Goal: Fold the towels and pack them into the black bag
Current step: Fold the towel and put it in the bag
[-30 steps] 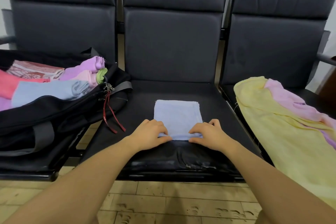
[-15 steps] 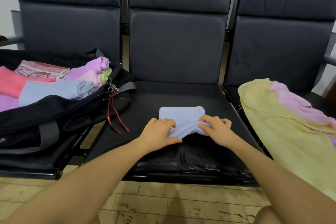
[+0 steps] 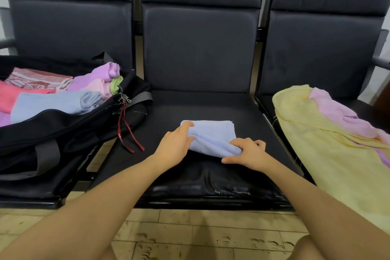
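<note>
An open black fabric bag (image 3: 52, 133) holding rolled towels sits on the left seat. On the black padded middle seat (image 3: 211, 103), the left hand (image 3: 176, 143) and right hand (image 3: 248, 153) both pinch a small folded light-blue towel (image 3: 213, 135). A loose yellow towel (image 3: 329, 154) drapes the right seat.

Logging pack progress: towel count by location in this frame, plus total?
In the black bag: 7 visible (patterned pink-and-white, coral pink, light blue, purple roll, pale pink, green, purple corner); more may be hidden.
On middle seat: 1 (light blue towel, held by left hand and right hand).
On right seat: 2 (yellow towel, pink towel).
Total: 10
</note>
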